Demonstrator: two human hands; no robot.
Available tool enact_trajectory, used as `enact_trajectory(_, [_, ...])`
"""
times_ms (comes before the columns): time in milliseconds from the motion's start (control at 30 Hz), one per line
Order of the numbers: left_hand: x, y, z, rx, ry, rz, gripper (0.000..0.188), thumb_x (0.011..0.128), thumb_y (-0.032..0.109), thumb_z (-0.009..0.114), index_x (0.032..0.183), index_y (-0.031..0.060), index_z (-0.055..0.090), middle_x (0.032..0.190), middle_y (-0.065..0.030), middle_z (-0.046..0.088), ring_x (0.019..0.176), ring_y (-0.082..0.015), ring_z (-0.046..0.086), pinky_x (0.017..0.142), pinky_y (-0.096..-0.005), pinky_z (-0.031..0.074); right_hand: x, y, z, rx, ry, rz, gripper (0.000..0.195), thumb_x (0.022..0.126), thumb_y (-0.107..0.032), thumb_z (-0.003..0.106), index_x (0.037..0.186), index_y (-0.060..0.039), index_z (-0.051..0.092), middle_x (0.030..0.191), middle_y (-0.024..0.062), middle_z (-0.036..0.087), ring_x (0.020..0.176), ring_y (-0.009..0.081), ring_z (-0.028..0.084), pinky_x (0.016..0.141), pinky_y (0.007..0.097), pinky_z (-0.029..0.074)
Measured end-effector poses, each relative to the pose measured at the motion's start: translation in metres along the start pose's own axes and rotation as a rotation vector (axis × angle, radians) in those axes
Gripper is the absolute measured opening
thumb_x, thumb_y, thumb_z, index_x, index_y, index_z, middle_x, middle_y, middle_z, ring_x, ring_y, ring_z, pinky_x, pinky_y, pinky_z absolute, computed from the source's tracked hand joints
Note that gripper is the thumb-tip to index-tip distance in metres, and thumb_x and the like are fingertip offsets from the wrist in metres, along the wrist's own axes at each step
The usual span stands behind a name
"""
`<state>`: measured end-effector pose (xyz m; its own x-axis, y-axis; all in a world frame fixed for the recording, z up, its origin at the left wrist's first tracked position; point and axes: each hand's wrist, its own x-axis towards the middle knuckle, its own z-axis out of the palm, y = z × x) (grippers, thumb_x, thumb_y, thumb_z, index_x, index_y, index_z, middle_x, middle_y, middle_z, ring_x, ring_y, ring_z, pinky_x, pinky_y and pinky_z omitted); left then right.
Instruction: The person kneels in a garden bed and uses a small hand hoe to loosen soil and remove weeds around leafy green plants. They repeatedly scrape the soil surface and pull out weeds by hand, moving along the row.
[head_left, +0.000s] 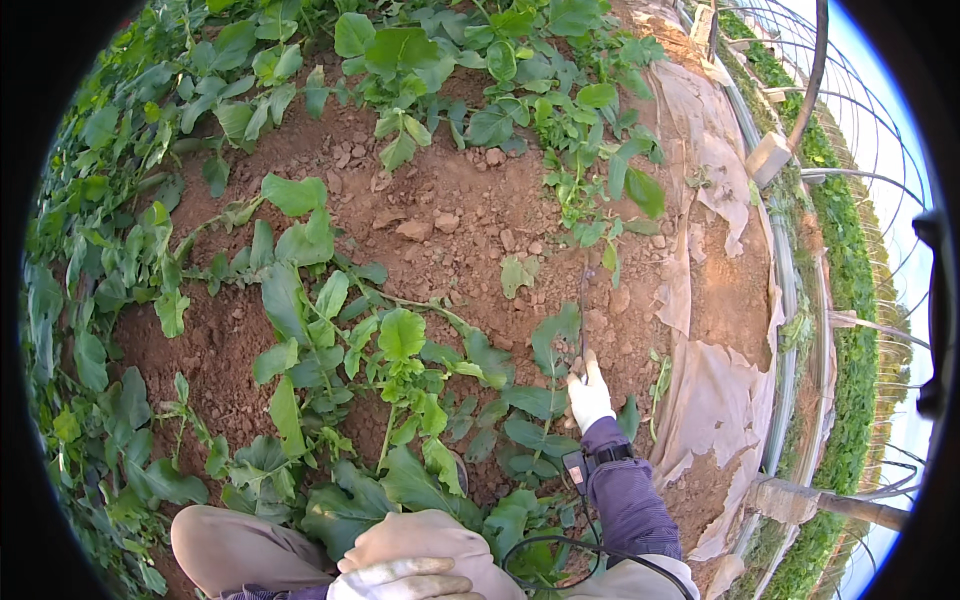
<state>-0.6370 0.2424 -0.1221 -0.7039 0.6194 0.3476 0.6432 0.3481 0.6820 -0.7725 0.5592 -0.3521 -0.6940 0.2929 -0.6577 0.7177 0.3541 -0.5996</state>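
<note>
My right hand (589, 391), in a white glove, is shut on a thin dark rod-like tool (583, 300) whose far end reaches the brown soil (480, 195). A dark band with a small cabled box (576, 472) sits at that wrist. Beside the hand, on its left, stand broad-leaved green plants (403, 334). A lone pale leaf (517, 275) lies on the soil left of the tool. My left hand (401, 581), also gloved, rests at the bottom edge against my clothing, its fingers extended; nothing shows in it, and part of it is cut off.
Dense leafy plants (97, 277) fill the left side and top. Torn, soil-stained plastic film (720, 390) runs along the right, with concrete blocks (769, 159), metal hoops and another green row beyond. A black cable (555, 538) loops near my right forearm. My bent knee (232, 547) is at lower left.
</note>
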Motion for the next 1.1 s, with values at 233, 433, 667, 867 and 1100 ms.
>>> enact_trajectory(233, [0.003, -0.005, -0.005, -0.063, -0.089, 0.079, 0.028, 0.062, 0.014, 0.064, 0.090, 0.0101, 0.067, 0.083, -0.0033, 0.064, 0.088, -0.0212, 0.063, 0.087, -0.0395, 0.051, 0.104, -0.024, -0.053, 0.024, 0.246, 0.058, 0.065, 0.094, -0.017, 0.045, 0.149, -0.0324, 0.013, 0.109, 0.0159, 0.058, 0.068, 0.0224, 0.060, 0.052, 0.0400, 0.058])
enact_trajectory(433, [-0.004, -0.004, 0.010, -0.067, 0.068, 0.032, 0.023, 0.064, 0.013, 0.064, 0.086, 0.0090, 0.067, 0.082, -0.0038, 0.064, 0.086, -0.0215, 0.063, 0.086, -0.0410, 0.051, 0.033, 0.017, -0.004, -0.122, 0.057, 0.122, 0.070, 0.093, -0.021, 0.047, 0.149, -0.0346, 0.007, 0.100, 0.0163, 0.063, 0.062, 0.0227, 0.063, 0.048, 0.0368, 0.057])
enact_trajectory(667, [0.000, -0.001, 0.001, -0.117, -0.090, 0.046, 0.025, 0.065, 0.010, 0.064, 0.090, 0.0094, 0.067, 0.088, -0.0035, 0.064, 0.089, -0.0206, 0.063, 0.086, -0.0392, 0.051, -0.041, 0.093, -0.034, -0.109, -0.014, -0.024, 0.067, 0.090, -0.017, 0.052, 0.149, -0.0252, 0.021, 0.070, 0.0043, 0.053, 0.041, 0.0138, 0.047, 0.034, 0.0300, 0.044])
enact_trajectory(867, [-0.009, -0.001, -0.001, -0.145, -0.181, 0.111, 0.029, 0.066, 0.009, 0.063, 0.096, 0.0086, 0.066, 0.090, -0.0022, 0.064, 0.089, -0.0194, 0.062, 0.088, -0.0381, 0.051, 0.046, 0.020, -0.096, -0.095, 0.176, 0.041, 0.062, 0.092, -0.027, 0.050, 0.148, -0.0310, 0.024, 0.073, 0.0039, 0.050, 0.057, 0.0157, 0.051, 0.044, 0.0365, 0.053])
enact_trajectory(1100, [-0.007, -0.003, -0.002, -0.134, -0.163, 0.098, 0.030, 0.065, 0.010, 0.064, 0.095, 0.0087, 0.066, 0.091, -0.0029, 0.064, 0.089, -0.0198, 0.063, 0.087, -0.0388, 0.051, 0.066, 0.061, -0.094, -0.233, 0.294, 0.129, 0.061, 0.094, -0.026, 0.047, 0.146, -0.0415, 0.019, 0.082, 0.0101, 0.058, 0.053, 0.0206, 0.055, 0.047, 0.0400, 0.053])
